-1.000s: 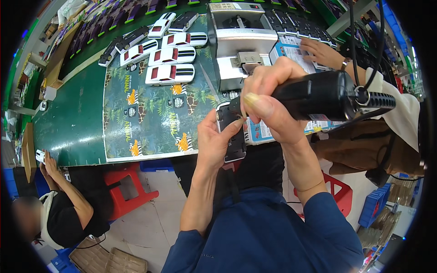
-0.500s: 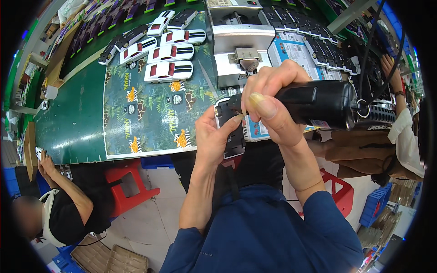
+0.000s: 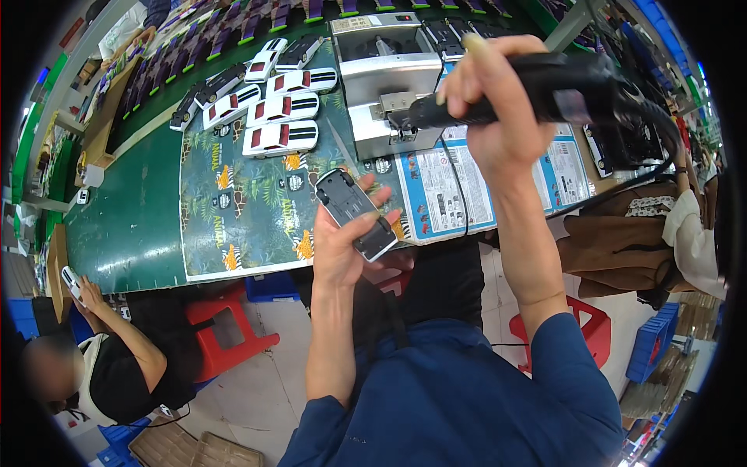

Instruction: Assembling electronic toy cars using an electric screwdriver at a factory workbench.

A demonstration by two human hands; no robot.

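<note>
Now the left hand is cradling the car, underside up, while the right hand is gripping the driver, its tip apparently meeting the feeder beyond the left, where squareness should be helping.

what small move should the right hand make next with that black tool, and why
Probably the right hand should bring the black tool over the toy car: the tool's nose is at the front of the metal machine, while the left hand holds the car underside up, apart from the tool.
</note>
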